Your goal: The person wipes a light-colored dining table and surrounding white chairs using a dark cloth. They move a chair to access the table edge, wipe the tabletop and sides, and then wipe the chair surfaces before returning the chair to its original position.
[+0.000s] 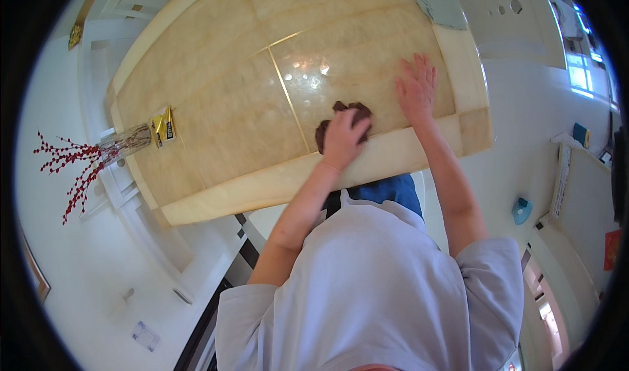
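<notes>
My left hand point(344, 137) presses on a bunched dark brown cloth point(361, 111), its fingers curled over it, near the front edge of a polished beige stone-look table point(236, 91). Folds of the cloth stick out on both sides of the hand. To the right, my right hand point(418, 88) lies palm down on the tabletop with its fingers spread, holding nothing. A thin gold inlay line point(287, 93) runs across the surface just left of the cloth.
A glass vase point(125, 142) with red berry branches point(83, 150) and a yellow packet point(163, 126) are at the table's left end. A grey-green cloth or mat point(440, 3) covers the far right corner. A white chair point(263, 219) stands by the front edge.
</notes>
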`<act>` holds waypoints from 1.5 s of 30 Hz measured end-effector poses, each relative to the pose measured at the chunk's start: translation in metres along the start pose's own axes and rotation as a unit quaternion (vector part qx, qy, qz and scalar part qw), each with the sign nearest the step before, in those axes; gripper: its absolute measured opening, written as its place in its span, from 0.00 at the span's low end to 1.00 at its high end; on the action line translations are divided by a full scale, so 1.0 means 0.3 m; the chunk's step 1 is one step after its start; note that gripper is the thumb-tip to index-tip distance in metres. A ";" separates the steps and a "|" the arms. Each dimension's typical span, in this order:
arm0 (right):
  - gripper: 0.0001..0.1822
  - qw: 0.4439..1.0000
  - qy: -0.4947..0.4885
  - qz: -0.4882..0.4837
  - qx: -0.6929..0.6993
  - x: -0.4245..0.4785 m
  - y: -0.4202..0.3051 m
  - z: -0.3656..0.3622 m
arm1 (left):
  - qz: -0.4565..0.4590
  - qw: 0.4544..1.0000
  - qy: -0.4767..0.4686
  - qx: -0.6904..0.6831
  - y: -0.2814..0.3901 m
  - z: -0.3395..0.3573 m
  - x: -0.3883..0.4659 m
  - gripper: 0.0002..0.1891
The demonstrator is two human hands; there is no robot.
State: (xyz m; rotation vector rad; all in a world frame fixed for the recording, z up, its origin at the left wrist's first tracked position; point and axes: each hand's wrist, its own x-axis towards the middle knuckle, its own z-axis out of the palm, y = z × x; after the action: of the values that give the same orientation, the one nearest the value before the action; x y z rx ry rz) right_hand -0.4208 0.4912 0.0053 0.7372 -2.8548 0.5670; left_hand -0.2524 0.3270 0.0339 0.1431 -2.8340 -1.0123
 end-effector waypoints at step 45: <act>0.27 0.999 0.006 0.005 -0.034 -0.018 0.069 0.031 | 0.084 0.991 -0.103 0.026 0.007 0.041 0.070 0.26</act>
State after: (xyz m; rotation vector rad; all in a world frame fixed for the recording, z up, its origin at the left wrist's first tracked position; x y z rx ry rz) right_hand -0.4267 0.5067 -0.0113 0.7065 -2.8525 0.4702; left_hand -0.2749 0.3335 0.0275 -0.2033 -2.9945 -0.9703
